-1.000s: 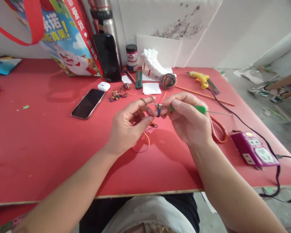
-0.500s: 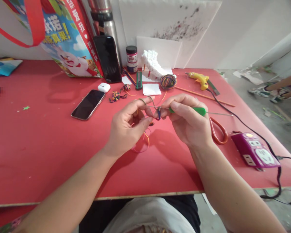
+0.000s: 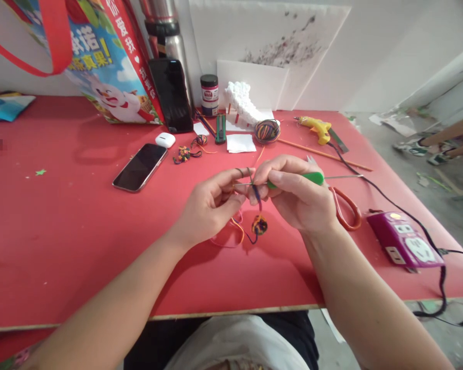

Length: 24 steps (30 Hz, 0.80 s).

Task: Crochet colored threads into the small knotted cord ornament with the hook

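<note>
My right hand (image 3: 301, 192) grips a crochet hook by its green handle (image 3: 312, 178); the metal shaft points left, toward my other hand. Dark yarn loops round the index finger of my left hand (image 3: 212, 208), whose thumb and fingers pinch the yarn near the hook tip. From between the hands hangs a blue and purple strand (image 3: 257, 197), with a small multicoloured crocheted piece (image 3: 260, 225) below it. Loose pink and orange yarn (image 3: 237, 234) lies beneath my left hand. Red-handled scissors (image 3: 347, 208) are partly hidden behind my right hand.
Behind the hands are a yarn ball (image 3: 267, 131), a white paper (image 3: 241, 143), a phone lying flat (image 3: 140, 167) and an upright phone (image 3: 172, 95). A yellow glue gun (image 3: 316, 128) and purple power strip (image 3: 405, 239) are at right. Someone's legs (image 3: 447, 139) show beyond the table.
The small crocheted piece now hangs in sight below my hands, where it was mostly hidden. Both hands have moved slightly down, and the hook has shifted a little left.
</note>
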Motion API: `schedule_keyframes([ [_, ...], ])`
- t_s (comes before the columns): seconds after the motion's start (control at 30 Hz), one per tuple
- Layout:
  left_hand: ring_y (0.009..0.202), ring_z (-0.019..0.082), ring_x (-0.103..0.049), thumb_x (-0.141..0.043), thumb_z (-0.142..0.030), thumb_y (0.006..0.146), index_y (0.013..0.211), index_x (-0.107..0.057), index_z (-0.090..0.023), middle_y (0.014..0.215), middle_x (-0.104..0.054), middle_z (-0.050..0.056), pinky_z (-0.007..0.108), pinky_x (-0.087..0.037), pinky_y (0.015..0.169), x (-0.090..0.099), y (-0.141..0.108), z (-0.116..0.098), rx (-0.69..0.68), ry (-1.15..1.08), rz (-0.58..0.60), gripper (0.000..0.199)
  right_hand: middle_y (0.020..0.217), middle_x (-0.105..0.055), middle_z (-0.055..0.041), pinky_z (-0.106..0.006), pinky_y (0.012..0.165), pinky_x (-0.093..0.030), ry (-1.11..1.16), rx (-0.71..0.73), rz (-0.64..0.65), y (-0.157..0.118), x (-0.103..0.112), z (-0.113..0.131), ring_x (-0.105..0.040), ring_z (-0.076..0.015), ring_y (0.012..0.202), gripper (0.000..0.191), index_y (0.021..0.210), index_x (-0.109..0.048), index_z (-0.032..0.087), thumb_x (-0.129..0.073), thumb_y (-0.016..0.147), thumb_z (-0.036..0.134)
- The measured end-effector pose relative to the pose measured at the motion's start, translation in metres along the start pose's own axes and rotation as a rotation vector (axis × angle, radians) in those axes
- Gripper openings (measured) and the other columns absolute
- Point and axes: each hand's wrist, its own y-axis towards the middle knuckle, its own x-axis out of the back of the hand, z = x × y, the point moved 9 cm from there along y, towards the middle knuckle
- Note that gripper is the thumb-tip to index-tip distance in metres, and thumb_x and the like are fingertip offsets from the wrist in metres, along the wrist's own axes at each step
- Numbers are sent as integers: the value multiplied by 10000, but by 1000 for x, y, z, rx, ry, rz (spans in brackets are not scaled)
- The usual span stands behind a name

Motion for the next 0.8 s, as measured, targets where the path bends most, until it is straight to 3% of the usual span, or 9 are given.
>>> schedule_keyframes([
  [0.23, 582, 102, -613, -908, -307, 874, 1314, -760, -236, 893, -730, 23, 218, -400, 471, -16, -2, 20, 194, -247, 167, 470, 653, -677, -19, -229, 385, -461, 135, -42, 76, -1, -7, -4, -692, -177, 587, 105, 812, -793, 180, -774, 880, 258],
  [0.3, 673, 130, -700, -919, -269, 864, 1276, -785, -248, 915, -726, 20, 216, -491, 540, -18, -2, 17, 181, -304, 193, 434, 657, -678, -16, -234, 386, -490, 156, -44, 75, -1, -5, -4, -696, -178, 589, 103, 816, -796, 178, -774, 885, 252],
  [0.43, 888, 202, -823, -934, -154, 826, 1261, -812, -314, 915, -735, -13, 316, -661, 821, -24, -2, 13, 144, -408, 233, 480, 653, -677, -6, -253, 441, -537, 152, -37, 61, 1, 0, -3, -705, -173, 590, 105, 812, -810, 181, -783, 887, 250],
  [0.57, 860, 181, -824, -944, -156, 819, 1266, -808, -279, 848, -784, -21, 319, -674, 861, -16, 1, 9, 82, -338, 118, 483, 648, -694, -6, -270, 471, -551, 137, -38, 45, 2, 2, -3, -684, -166, 568, 109, 797, -817, 191, -792, 872, 266],
  [0.67, 863, 194, -810, -959, -182, 798, 1301, -789, -229, 813, -801, -8, 330, -669, 873, -3, 2, 3, 36, -135, -15, 534, 642, -717, -13, -257, 538, -560, 126, -16, 19, 2, 4, -2, -702, -151, 590, 91, 788, -832, 183, -787, 855, 224],
  [0.8, 784, 169, -760, -938, -164, 782, 1292, -793, -200, 851, -783, 9, 286, -643, 756, 5, -1, -4, 9, 36, -114, 532, 650, -724, -21, -220, 487, -507, 156, -54, 71, 1, -2, -4, -705, -141, 576, 104, 816, -847, 170, -778, 881, 215],
])
